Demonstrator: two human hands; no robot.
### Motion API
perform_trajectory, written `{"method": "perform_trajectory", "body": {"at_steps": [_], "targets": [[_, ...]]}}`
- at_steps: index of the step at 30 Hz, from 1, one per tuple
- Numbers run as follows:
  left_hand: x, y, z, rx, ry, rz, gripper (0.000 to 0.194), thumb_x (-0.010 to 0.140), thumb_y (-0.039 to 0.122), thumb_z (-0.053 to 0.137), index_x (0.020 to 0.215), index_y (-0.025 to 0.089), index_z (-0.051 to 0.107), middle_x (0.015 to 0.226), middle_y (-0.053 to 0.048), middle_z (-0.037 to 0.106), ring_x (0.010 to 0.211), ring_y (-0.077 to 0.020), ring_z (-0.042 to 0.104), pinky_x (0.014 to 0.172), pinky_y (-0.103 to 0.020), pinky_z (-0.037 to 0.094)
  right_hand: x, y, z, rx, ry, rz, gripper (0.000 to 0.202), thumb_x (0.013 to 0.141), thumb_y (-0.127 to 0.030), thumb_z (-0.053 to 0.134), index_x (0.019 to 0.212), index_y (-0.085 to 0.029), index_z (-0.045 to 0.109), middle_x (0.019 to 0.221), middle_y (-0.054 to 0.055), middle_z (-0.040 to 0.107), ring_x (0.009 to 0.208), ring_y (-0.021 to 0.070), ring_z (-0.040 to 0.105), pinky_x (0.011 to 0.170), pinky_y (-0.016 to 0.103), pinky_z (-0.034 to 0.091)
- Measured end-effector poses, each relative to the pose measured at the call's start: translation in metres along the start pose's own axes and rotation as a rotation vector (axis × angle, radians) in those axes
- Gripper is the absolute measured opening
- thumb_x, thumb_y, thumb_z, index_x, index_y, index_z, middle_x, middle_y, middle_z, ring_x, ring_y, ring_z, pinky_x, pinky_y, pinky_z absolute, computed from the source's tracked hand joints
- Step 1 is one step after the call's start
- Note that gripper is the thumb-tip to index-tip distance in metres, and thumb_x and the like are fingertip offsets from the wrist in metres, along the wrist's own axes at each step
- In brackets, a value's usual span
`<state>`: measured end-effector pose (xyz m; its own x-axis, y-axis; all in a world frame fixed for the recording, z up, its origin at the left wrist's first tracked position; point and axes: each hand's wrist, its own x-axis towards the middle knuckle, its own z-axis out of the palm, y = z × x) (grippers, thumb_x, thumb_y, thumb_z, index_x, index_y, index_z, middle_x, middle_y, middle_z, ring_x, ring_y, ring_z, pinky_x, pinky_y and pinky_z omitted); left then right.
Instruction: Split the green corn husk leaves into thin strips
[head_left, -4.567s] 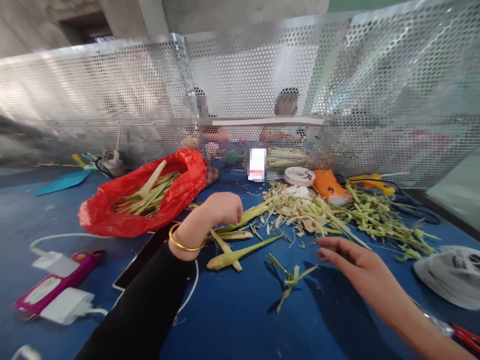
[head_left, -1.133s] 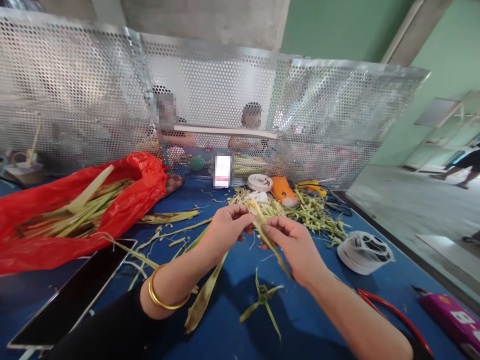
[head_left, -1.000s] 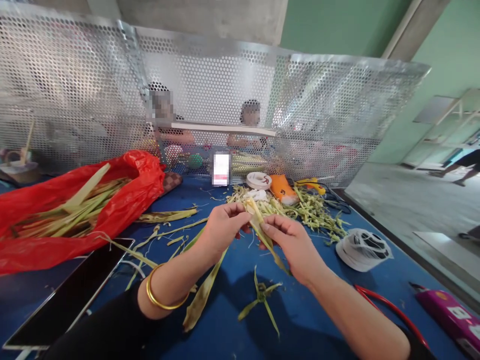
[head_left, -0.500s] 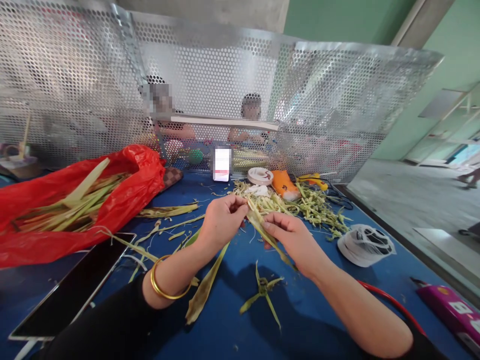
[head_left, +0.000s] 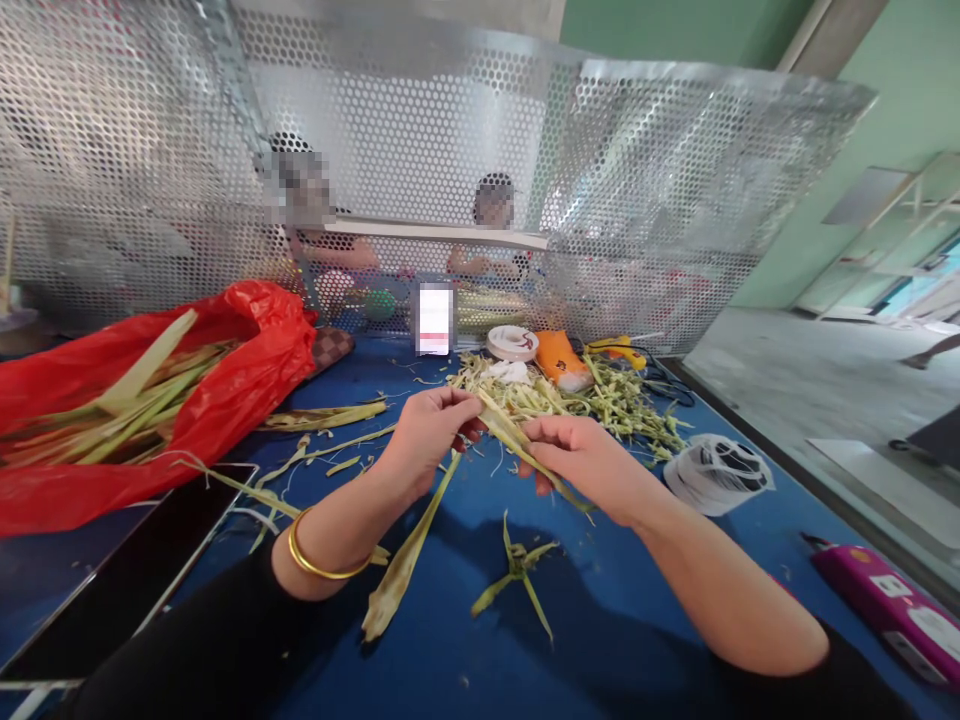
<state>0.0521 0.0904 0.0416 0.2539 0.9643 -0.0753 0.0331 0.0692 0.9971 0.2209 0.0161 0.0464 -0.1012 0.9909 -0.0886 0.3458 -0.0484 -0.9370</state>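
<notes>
One leaf strip (head_left: 504,430), left hand (head_left: 427,440) to right hand (head_left: 585,458) — table edge (head_left: 799,472) apart.

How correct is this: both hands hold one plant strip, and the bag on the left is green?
The colour is wrong: in the head view, the bag on the left is red. The left hand and right hand do hold one plant strip.

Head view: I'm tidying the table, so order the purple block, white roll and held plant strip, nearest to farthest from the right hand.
1. Plant strip: held in the right hand.
2. White roll: right of the hand.
3. Purple block: farther right, toward the wearer.
</notes>
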Motion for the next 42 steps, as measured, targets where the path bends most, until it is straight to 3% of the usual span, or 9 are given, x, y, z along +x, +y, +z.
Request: {"method": "perform_trajectory", "body": {"at_steps": [4, 8, 14, 19, 24, 28, 34, 37, 42], "targets": [[0.004, -0.001, -0.004, 0.122, -0.014, 0.090, 0.009, 0.067, 0.020, 0.063, 0.074, 0.016, 0.061, 0.056, 0.001, 0.061, 0.049, -0.0101, 0.055, 0.044, -0.019, 0.038, 0.001, 0.003, -0.007, -0.068, 0.051, -0.004, 0.010, 0.074, -0.014, 0.049, 0.074, -0.019, 0.058, 0.065, -0.003, 0.062, 0.054, 0.0100, 0.058, 0.058, 0.024, 0.046], [0.008, -0.007, -0.007, 0.267, -0.108, 0.290, 0.037, 0.060, 0.017, 0.069, 0.097, 0.019, 0.066, 0.076, -0.001, 0.068, 0.060, -0.0122, 0.060, 0.056, -0.022, 0.044, 0.001, 0.006, -0.008, -0.301, 0.147, -0.082, 0.011, 0.080, -0.022, 0.049, 0.073, -0.020, 0.056, 0.061, -0.004, 0.057, 0.048, 0.0097, 0.051, 0.051, 0.024, 0.039], [0.006, -0.016, -0.008, 0.533, -0.213, 0.435, 0.018, 0.079, 0.027, 0.054, 0.077, 0.022, 0.071, 0.050, 0.003, 0.060, 0.047, -0.0121, 0.053, 0.052, -0.022, 0.037, 0.003, 0.008, -0.019, -0.670, 0.191, -0.175, 0.016, 0.082, -0.021, 0.050, 0.066, -0.020, 0.055, 0.059, -0.002, 0.056, 0.055, 0.0118, 0.047, 0.054, 0.025, 0.031], [-0.001, -0.018, -0.004, 0.873, -0.089, 0.640, 0.020, 0.084, 0.031, 0.050, 0.089, 0.025, 0.069, 0.074, -0.004, 0.069, 0.064, -0.0179, 0.059, 0.061, -0.025, 0.037, 0.001, 0.006, -0.025, -0.698, 0.133, -0.099, 0.018, 0.082, -0.022, 0.050, 0.064, -0.020, 0.053, 0.057, -0.003, 0.057, 0.052, 0.0118, 0.047, 0.052, 0.024, 0.030], [-0.002, -0.020, -0.002, 1.005, -0.061, 0.556, 0.022, 0.087, 0.027, 0.046, 0.100, 0.023, 0.063, 0.077, -0.006, 0.067, 0.066, -0.0208, 0.060, 0.064, -0.028, 0.039, -0.001, 0.003, -0.022, -0.625, 0.094, -0.097, 0.019, 0.081, -0.020, 0.048, 0.063, -0.020, 0.051, 0.055, -0.004, 0.056, 0.049, 0.0105, 0.047, 0.050, 0.023, 0.032], [0.003, -0.018, -0.003, 0.693, -0.040, 0.414, 0.023, 0.086, 0.024, 0.045, 0.103, 0.023, 0.060, 0.074, -0.003, 0.065, 0.063, -0.0176, 0.060, 0.062, -0.027, 0.041, 0.000, 0.006, -0.025, -0.557, 0.142, -0.086, 0.017, 0.080, -0.022, 0.049, 0.064, -0.020, 0.053, 0.055, -0.003, 0.059, 0.046, 0.0105, 0.050, 0.048, 0.023, 0.034], [-0.003, -0.017, 0.010, -0.073, -0.025, -0.056, 0.039, 0.074, 0.054, 0.062, 0.082, 0.016, 0.062, 0.079, -0.006, 0.066, 0.060, -0.0138, 0.061, 0.051, -0.024, 0.045, 0.003, 0.011, -0.012, -0.373, 0.328, -0.100, 0.017, 0.083, -0.028, 0.049, 0.068, -0.021, 0.053, 0.058, -0.003, 0.060, 0.044, 0.0110, 0.052, 0.050, 0.024, 0.039], [-0.010, -0.023, 0.018, -0.238, -0.179, -0.158, 0.030, 0.068, 0.041, 0.072, 0.079, 0.014, 0.067, 0.082, -0.009, 0.070, 0.072, -0.0158, 0.065, 0.065, -0.026, 0.050, 0.004, 0.015, 0.006, -0.386, 0.352, -0.138, 0.019, 0.085, -0.029, 0.048, 0.068, -0.022, 0.053, 0.059, -0.002, 0.062, 0.047, 0.0118, 0.053, 0.051, 0.024, 0.039], [-0.012, -0.030, 0.023, -0.372, -0.098, -0.147, 0.014, 0.069, 0.022, 0.069, 0.079, 0.013, 0.068, 0.078, -0.007, 0.072, 0.067, -0.0138, 0.065, 0.073, -0.028, 0.050, 0.004, 0.018, 0.025, -0.553, 0.276, -0.139, 0.019, 0.085, -0.026, 0.048, 0.067, -0.022, 0.051, 0.061, 0.000, 0.064, 0.054, 0.0143, 0.056, 0.055, 0.024, 0.038]]}}
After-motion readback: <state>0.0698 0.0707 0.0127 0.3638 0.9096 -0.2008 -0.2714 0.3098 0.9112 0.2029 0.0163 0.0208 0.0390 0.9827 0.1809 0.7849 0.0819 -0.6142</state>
